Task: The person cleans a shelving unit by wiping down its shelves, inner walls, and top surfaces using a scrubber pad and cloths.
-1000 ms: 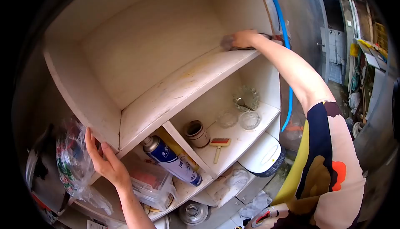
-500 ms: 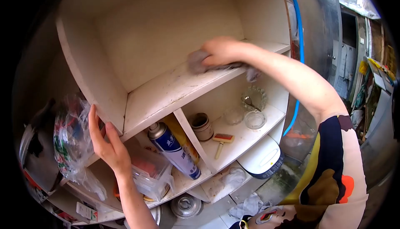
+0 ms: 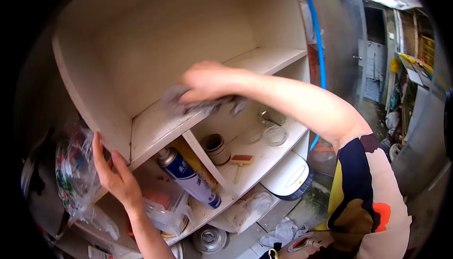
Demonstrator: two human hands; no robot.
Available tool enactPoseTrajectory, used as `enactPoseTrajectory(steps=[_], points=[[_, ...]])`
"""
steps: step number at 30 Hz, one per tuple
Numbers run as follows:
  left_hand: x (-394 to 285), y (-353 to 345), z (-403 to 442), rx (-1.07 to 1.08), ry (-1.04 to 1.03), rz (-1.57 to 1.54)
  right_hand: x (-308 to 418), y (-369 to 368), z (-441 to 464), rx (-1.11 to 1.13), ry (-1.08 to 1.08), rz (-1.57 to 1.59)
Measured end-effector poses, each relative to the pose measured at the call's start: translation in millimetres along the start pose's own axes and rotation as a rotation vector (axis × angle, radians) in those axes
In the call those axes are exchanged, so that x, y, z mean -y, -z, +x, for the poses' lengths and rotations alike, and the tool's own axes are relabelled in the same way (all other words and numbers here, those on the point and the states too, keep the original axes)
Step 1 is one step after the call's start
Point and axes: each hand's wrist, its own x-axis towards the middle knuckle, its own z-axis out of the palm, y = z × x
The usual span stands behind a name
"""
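Note:
A greyish-brown cloth is bunched under my right hand, which presses it on the upper shelf board of the cream cabinet, left of the middle. Part of the cloth hangs over the board's front edge. Both cloth and hand are blurred by motion. My left hand rests against the cabinet's lower left corner, fingers apart, thumb near the front edge and holding nothing. Beneath the board stand a blue and white spray can and a brown jar, with a small red and cream brush beside the jar.
Glass dishes sit on the lower shelf at the right. A clear plastic box and a filled plastic bag are near my left arm. Below are a white appliance and a metal lid. A blue hose hangs at the right.
My right hand has slid the cloth leftward along the shelf board, from its right end to left of the middle. My left hand stays at the cabinet corner. The view has shifted slightly.

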Motion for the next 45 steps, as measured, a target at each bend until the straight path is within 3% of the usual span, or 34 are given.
enactPoseTrajectory(steps=[4,6,9,13,16,18,19,20,25,27,29,38,39,41,45], points=[[-4,-1,2,-0.011,-0.013,-0.027,-123,11,-32,0.036,-0.445,-0.323],[-5,1,2,0.003,0.005,-0.016,-157,16,-39,-0.012,-0.493,-0.291],[-3,1,1,0.003,-0.018,0.006,-93,4,-12,0.092,-0.369,-0.413],[-2,0,2,0.003,-0.068,0.036,10,-11,24,0.088,0.024,-0.102],[-4,-1,1,0.014,0.009,-0.065,14,-9,14,-0.017,0.153,0.023],[-3,0,1,0.013,0.012,-0.049,-31,-16,14,0.03,0.041,0.103],[-3,0,1,0.009,0.017,-0.027,-56,-9,6,0.109,-0.132,0.126],[-2,-1,1,-0.002,-0.02,-0.004,-101,-16,-1,0.019,-0.084,0.102],[-2,-1,2,-0.001,-0.02,0.002,-249,9,-53,0.112,-0.547,-0.334],[-5,-2,2,-0.003,-0.02,-0.024,-258,21,-65,0.102,-0.641,-0.36],[-4,-3,1,-0.012,-0.027,0.036,-248,13,-47,0.166,-0.566,-0.442],[0,-5,0,-0.048,-0.059,0.117,-58,-24,46,0.211,-0.073,-0.1],[1,-5,0,-0.052,-0.064,0.106,-64,-26,44,0.212,-0.063,-0.096],[1,-5,1,-0.058,-0.055,0.109,-96,-27,33,0.117,0.116,0.212],[0,-5,1,-0.057,-0.053,0.093,-160,-20,16,0.136,-0.153,-0.003]])
